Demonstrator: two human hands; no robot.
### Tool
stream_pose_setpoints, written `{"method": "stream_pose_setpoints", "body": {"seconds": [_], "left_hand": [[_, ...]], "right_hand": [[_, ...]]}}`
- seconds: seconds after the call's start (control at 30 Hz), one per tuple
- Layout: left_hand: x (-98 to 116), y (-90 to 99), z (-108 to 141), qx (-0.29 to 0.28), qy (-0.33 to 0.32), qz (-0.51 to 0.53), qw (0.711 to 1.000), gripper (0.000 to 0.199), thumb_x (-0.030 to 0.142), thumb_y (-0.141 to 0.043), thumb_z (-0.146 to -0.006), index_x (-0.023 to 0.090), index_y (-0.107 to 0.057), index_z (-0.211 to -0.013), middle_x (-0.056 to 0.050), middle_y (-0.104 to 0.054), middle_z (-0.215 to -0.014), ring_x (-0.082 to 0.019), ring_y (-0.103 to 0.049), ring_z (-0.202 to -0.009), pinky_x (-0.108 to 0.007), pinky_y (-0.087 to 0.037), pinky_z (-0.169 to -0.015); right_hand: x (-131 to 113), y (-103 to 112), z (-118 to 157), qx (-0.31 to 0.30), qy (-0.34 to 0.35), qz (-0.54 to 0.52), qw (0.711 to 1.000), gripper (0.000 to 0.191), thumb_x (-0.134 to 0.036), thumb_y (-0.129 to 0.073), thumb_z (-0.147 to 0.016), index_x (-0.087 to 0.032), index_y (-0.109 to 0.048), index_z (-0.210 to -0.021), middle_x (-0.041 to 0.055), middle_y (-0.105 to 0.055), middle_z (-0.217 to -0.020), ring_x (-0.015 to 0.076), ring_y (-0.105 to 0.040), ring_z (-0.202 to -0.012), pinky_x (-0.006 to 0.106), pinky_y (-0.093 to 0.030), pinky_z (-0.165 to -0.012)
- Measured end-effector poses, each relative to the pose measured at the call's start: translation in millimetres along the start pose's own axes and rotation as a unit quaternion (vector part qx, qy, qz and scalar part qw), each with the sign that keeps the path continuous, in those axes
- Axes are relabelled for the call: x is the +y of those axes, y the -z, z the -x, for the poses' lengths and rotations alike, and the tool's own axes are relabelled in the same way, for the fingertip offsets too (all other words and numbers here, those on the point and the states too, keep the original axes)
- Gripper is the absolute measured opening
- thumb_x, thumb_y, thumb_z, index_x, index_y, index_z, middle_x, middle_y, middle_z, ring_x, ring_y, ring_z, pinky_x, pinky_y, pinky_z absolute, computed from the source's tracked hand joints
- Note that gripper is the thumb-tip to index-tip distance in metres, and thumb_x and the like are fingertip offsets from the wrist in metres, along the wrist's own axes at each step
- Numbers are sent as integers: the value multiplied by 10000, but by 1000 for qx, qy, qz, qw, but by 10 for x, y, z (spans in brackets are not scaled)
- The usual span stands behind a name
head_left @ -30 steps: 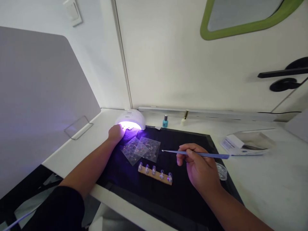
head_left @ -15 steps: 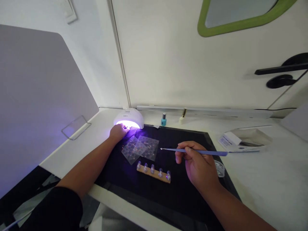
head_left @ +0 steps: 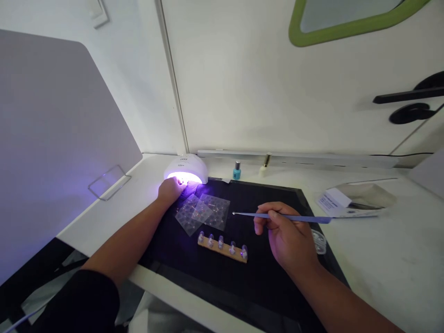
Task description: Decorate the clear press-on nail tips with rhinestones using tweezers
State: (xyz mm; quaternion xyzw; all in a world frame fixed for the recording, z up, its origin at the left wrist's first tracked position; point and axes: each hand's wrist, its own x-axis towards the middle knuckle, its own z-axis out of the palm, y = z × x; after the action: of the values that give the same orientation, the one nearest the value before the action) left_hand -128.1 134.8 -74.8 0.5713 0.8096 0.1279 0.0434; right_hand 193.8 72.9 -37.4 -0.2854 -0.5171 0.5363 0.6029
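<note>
My left hand (head_left: 171,190) is at the mouth of a white lamp (head_left: 187,165) that glows purple; its fingers are pressed together on something too small to make out. In my right hand (head_left: 285,227) is a thin blue tool (head_left: 305,218), held level with its small pale tip pointing left. Two overlapping clear sticker sheets (head_left: 215,210) lie on the black mat (head_left: 270,273) between my hands. Nearer to me, a wooden strip (head_left: 222,248) carries several clear nail tips (head_left: 221,241).
A blue bottle (head_left: 237,171) and a pale bottle with a gold cap (head_left: 264,166) stand behind the mat. At the right are an open white box (head_left: 335,202) and a clear plastic item (head_left: 319,242). A grey panel (head_left: 62,129) rises at the left.
The view has shifted slightly. Both hands keep nearly the same places, the left at the lamp and the right holding the blue tool.
</note>
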Motion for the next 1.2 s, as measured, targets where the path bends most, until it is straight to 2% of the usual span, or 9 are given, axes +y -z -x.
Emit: {"method": "stream_pose_setpoints", "body": {"seconds": [0.37,0.87,1.2], "left_hand": [[-2,-5,24,5,6,-37,999,311,349,-604,-966,179,-609,-1226,-95,-628,-1245,-230,-646,-1060,-426,-568,-892],[31,55,212,64,-63,-63,994,307,350,-588,-975,182,-607,-1231,-104,-618,-1271,-229,-636,-1079,-444,-558,-919],[41,55,206,69,-81,-70,992,324,352,-593,-972,178,-600,-1244,-106,-613,-1278,-235,-634,-1088,-452,-557,-922]], "right_hand": [[-10,-8,3,0,-2,-3,1000,98,-223,-622,-772,-200,-709,-733,8,-638,-572,154,-569,-445,296,-428,-446],[-35,-13,2,1,0,4,1000,92,-240,-636,-767,-195,-705,-727,7,-630,-554,152,-563,-441,297,-427,-445],[-15,-5,-6,6,-5,3,1000,99,-237,-627,-764,-206,-714,-727,6,-635,-551,154,-567,-440,297,-432,-440]]}}
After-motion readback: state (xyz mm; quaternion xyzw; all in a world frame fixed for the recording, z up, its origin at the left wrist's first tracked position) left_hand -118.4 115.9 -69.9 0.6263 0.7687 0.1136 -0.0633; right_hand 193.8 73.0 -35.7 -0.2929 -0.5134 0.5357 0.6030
